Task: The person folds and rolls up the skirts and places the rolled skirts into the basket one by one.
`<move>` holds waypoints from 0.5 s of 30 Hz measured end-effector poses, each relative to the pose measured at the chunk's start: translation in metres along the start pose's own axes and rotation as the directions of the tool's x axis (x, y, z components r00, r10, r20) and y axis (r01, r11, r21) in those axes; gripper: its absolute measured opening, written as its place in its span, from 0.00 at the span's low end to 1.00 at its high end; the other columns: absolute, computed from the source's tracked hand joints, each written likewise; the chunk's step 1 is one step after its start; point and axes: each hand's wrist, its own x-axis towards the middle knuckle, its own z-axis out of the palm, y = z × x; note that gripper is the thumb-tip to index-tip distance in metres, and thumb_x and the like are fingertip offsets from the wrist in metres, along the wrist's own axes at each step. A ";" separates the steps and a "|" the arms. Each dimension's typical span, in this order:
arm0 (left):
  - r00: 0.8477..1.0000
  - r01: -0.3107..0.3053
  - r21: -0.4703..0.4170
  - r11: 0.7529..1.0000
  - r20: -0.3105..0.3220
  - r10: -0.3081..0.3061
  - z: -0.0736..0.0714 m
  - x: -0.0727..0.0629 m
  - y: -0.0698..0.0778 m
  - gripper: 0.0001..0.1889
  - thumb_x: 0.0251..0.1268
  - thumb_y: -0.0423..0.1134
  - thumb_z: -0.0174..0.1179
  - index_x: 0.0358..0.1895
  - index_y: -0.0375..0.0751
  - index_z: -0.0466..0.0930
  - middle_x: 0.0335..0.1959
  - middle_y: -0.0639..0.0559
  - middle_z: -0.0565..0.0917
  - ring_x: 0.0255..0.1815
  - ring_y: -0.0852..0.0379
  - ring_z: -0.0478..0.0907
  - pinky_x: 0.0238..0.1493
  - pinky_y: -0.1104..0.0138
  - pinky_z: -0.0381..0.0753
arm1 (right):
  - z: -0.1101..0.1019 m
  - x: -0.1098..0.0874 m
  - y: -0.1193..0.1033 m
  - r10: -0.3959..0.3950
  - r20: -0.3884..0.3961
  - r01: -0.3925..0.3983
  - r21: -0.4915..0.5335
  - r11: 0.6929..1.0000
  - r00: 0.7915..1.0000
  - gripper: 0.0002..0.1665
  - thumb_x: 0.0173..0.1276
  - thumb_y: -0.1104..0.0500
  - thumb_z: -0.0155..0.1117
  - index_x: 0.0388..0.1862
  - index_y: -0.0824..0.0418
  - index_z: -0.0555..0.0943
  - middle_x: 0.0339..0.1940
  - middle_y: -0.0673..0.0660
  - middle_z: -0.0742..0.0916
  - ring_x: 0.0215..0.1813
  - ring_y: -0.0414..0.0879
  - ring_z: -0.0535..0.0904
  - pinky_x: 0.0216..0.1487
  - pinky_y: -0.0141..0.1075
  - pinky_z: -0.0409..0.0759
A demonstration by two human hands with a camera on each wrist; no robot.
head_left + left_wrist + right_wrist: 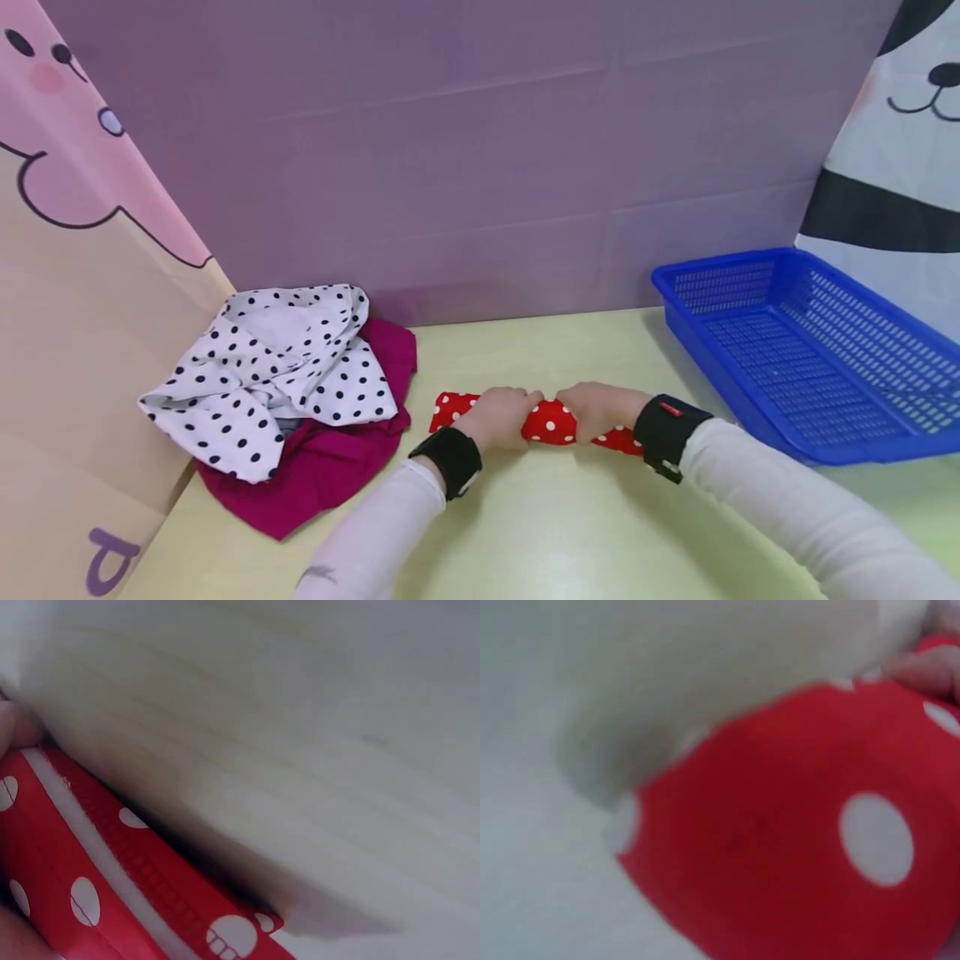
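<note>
A red cloth with white polka dots (551,425) lies folded into a narrow strip across the table. My left hand (498,417) grips it left of the middle, and one end sticks out beyond that hand. Close by on the other side, my right hand (598,408) holds it with curled fingers, a short stretch of cloth showing between the two. The left wrist view shows a stitched edge and a pale band along the cloth (112,862). A rounded, blurred edge of the cloth (765,832) fills much of the right wrist view.
On the left, a white cloth with black dots (285,358) is heaped over a magenta cloth (330,479). A blue perforated plastic basket (720,367) stands at the right. Behind the pale table (540,533) rises a purple backdrop (480,167).
</note>
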 end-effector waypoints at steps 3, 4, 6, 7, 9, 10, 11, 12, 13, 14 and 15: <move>1.000 0.004 -0.047 0.999 0.019 -0.003 -0.001 0.001 -0.002 0.36 0.48 0.49 0.71 0.63 0.48 0.69 0.47 0.54 0.81 0.48 0.57 0.77 0.53 0.62 0.76 | 0.011 -0.005 -0.002 -0.055 -0.124 0.041 -0.113 0.993 0.991 0.37 0.44 0.58 0.78 0.52 0.64 0.72 0.41 0.57 0.83 0.44 0.52 0.77 0.51 0.51 0.76; 1.000 0.009 -0.061 0.998 0.025 -0.008 -0.001 0.001 -0.003 0.36 0.48 0.49 0.71 0.63 0.48 0.69 0.47 0.54 0.81 0.48 0.57 0.77 0.54 0.61 0.76 | 0.015 -0.006 -0.002 -0.084 -0.173 0.055 -0.162 0.985 0.981 0.38 0.44 0.57 0.78 0.53 0.65 0.72 0.40 0.58 0.83 0.43 0.52 0.78 0.50 0.50 0.77; 0.999 0.019 -0.081 0.997 0.033 -0.016 -0.002 0.002 -0.004 0.36 0.48 0.49 0.71 0.63 0.49 0.69 0.47 0.55 0.81 0.49 0.57 0.76 0.55 0.60 0.75 | 0.022 -0.009 -0.003 -0.132 -0.255 0.071 -0.237 0.969 0.958 0.40 0.45 0.55 0.78 0.55 0.67 0.71 0.40 0.59 0.84 0.41 0.53 0.80 0.46 0.50 0.80; 0.999 0.025 -0.088 0.996 0.036 -0.022 -0.003 0.002 -0.005 0.36 0.48 0.49 0.71 0.63 0.49 0.69 0.47 0.55 0.81 0.49 0.57 0.76 0.55 0.60 0.75 | 0.024 -0.009 -0.003 -0.148 -0.282 0.074 -0.257 0.964 0.948 0.39 0.46 0.54 0.77 0.55 0.67 0.71 0.39 0.60 0.84 0.40 0.53 0.80 0.45 0.49 0.80; 0.999 0.033 -0.087 0.996 0.039 -0.030 -0.003 0.003 -0.006 0.36 0.48 0.49 0.70 0.64 0.50 0.69 0.47 0.56 0.81 0.48 0.57 0.76 0.55 0.60 0.75 | 0.026 -0.009 -0.002 -0.171 -0.314 0.080 -0.284 0.955 0.934 0.37 0.48 0.53 0.76 0.53 0.67 0.71 0.37 0.59 0.84 0.37 0.52 0.80 0.42 0.48 0.81; 0.999 0.031 -0.082 0.996 0.038 -0.028 -0.002 0.004 -0.006 0.35 0.48 0.49 0.70 0.63 0.50 0.69 0.46 0.56 0.81 0.48 0.57 0.76 0.55 0.60 0.75 | 0.026 -0.009 -0.002 -0.170 -0.316 0.080 -0.280 0.957 0.933 0.36 0.47 0.54 0.76 0.52 0.66 0.71 0.36 0.59 0.84 0.37 0.51 0.80 0.42 0.48 0.81; 0.999 0.026 -0.073 0.997 0.037 -0.024 -0.002 0.004 -0.006 0.35 0.48 0.49 0.70 0.63 0.50 0.69 0.46 0.55 0.81 0.47 0.57 0.76 0.55 0.60 0.75 | 0.025 -0.009 -0.003 -0.164 -0.313 0.078 -0.271 0.959 0.936 0.36 0.47 0.54 0.77 0.52 0.66 0.71 0.35 0.58 0.84 0.36 0.51 0.80 0.42 0.48 0.81; 0.999 0.020 -0.061 0.998 0.036 -0.018 -0.001 0.004 -0.005 0.35 0.48 0.49 0.70 0.63 0.49 0.69 0.46 0.55 0.81 0.47 0.57 0.76 0.54 0.60 0.75 | 0.024 -0.009 -0.002 -0.158 -0.303 0.077 -0.262 0.962 0.940 0.36 0.46 0.55 0.77 0.51 0.66 0.71 0.35 0.58 0.84 0.36 0.51 0.80 0.43 0.48 0.80; 0.999 0.012 -0.047 0.999 0.034 -0.011 0.000 0.004 -0.005 0.35 0.48 0.49 0.70 0.62 0.49 0.69 0.45 0.55 0.81 0.47 0.57 0.76 0.54 0.61 0.76 | 0.023 -0.009 -0.002 -0.147 -0.289 0.073 -0.252 0.965 0.946 0.36 0.45 0.55 0.78 0.50 0.66 0.71 0.34 0.57 0.84 0.36 0.51 0.80 0.44 0.48 0.80; 0.999 0.003 -0.028 1.000 0.034 -0.002 0.001 0.004 -0.005 0.35 0.48 0.49 0.70 0.62 0.48 0.69 0.46 0.54 0.81 0.47 0.57 0.76 0.53 0.61 0.76 | 0.022 -0.009 -0.003 -0.136 -0.273 0.069 -0.243 0.968 0.952 0.36 0.44 0.55 0.78 0.50 0.65 0.71 0.34 0.57 0.84 0.37 0.51 0.80 0.45 0.48 0.80; 0.999 -0.001 -0.015 1.000 0.035 0.002 0.002 0.003 -0.004 0.35 0.48 0.49 0.71 0.62 0.48 0.69 0.47 0.54 0.81 0.47 0.57 0.76 0.53 0.61 0.76 | 0.021 -0.009 -0.003 -0.124 -0.256 0.064 -0.230 0.971 0.959 0.36 0.43 0.56 0.79 0.49 0.65 0.71 0.34 0.57 0.84 0.37 0.51 0.80 0.45 0.48 0.79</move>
